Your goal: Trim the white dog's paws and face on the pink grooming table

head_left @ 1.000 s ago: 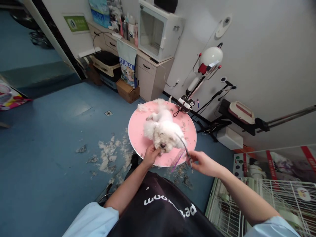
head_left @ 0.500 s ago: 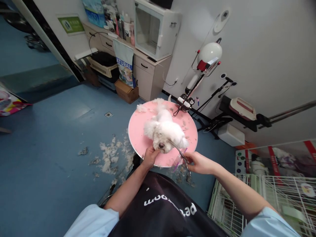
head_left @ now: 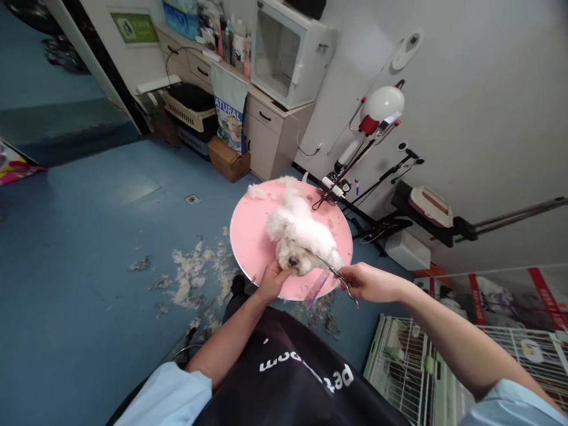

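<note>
A white fluffy dog (head_left: 307,234) is on a round pink grooming table (head_left: 248,231), its face turned toward me. My left hand (head_left: 272,283) is closed at the dog's chin, with the fingertips partly hidden beneath the muzzle. In my right hand (head_left: 364,283) is a pair of scissors (head_left: 333,270), fingers curled round the handles. Its blades point left and reach the fur beside the dog's eye; whether they are parted is too fine to tell. Below the scissors, a purple comb (head_left: 318,291) lies at the table's near edge.
Cut hair (head_left: 190,272) litters the blue floor left of the table, with tufts on the tabletop too. A stand dryer (head_left: 382,105) and a metal arm rise behind it. Wire cages (head_left: 412,367) stand at lower right. A cardboard box (head_left: 228,160) sits by the cabinets.
My right hand has moved right and slightly up with the scissors, whose tips are now a little farther right on the dog's face. The dog's head has shifted slightly right.
</note>
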`<act>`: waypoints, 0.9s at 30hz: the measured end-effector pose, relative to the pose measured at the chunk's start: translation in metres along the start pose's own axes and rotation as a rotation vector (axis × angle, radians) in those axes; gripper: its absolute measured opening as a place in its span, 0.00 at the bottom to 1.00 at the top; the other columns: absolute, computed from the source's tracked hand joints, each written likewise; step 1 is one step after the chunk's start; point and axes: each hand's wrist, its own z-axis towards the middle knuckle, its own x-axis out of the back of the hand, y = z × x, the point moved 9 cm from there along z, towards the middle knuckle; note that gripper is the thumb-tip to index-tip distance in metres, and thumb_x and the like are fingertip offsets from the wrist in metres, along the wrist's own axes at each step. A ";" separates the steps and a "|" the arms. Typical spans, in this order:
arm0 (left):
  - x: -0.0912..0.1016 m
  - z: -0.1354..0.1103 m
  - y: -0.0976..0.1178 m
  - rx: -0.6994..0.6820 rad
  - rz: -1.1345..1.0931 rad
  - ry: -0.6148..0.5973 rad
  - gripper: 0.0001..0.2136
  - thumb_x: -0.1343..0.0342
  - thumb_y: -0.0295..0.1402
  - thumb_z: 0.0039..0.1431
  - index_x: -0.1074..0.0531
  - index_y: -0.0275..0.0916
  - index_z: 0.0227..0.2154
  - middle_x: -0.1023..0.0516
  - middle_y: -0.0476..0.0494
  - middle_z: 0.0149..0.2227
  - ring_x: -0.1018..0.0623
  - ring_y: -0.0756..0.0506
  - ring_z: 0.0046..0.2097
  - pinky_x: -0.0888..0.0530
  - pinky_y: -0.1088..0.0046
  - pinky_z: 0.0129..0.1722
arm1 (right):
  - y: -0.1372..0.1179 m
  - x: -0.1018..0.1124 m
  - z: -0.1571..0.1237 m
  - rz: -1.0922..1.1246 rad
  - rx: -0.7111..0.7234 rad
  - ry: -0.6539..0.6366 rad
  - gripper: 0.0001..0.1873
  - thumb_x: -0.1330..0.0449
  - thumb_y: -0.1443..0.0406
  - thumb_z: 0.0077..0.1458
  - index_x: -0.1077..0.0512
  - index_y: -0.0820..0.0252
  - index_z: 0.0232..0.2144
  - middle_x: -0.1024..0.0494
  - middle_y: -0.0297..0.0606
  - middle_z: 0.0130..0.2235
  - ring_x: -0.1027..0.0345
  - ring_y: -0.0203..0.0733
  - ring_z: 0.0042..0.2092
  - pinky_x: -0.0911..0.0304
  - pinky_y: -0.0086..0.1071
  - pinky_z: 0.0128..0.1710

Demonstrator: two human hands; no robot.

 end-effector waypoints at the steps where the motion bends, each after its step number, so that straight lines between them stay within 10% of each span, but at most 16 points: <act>1: 0.000 0.000 0.000 0.006 0.003 -0.011 0.15 0.36 0.37 0.45 0.22 0.34 0.35 0.18 0.43 0.37 0.21 0.41 0.43 0.28 0.62 0.49 | -0.003 0.001 -0.002 0.002 -0.002 -0.017 0.10 0.48 0.73 0.41 0.33 0.60 0.30 0.33 0.29 0.25 0.43 0.32 0.26 0.48 0.26 0.26; 16: 0.004 0.014 0.007 0.133 -0.025 -0.286 0.18 0.36 0.43 0.48 0.23 0.33 0.36 0.19 0.38 0.38 0.21 0.40 0.43 0.26 0.61 0.48 | -0.043 0.035 0.012 -0.058 -0.166 -0.148 0.08 0.44 0.70 0.37 0.33 0.60 0.27 0.32 0.29 0.24 0.44 0.32 0.26 0.50 0.27 0.26; 27: 0.014 0.023 0.010 0.197 -0.019 -0.337 0.19 0.35 0.43 0.48 0.23 0.33 0.39 0.19 0.38 0.41 0.22 0.37 0.46 0.28 0.57 0.52 | -0.040 0.038 0.019 -0.010 -0.175 0.003 0.07 0.47 0.74 0.38 0.34 0.59 0.23 0.33 0.29 0.21 0.46 0.31 0.23 0.52 0.27 0.24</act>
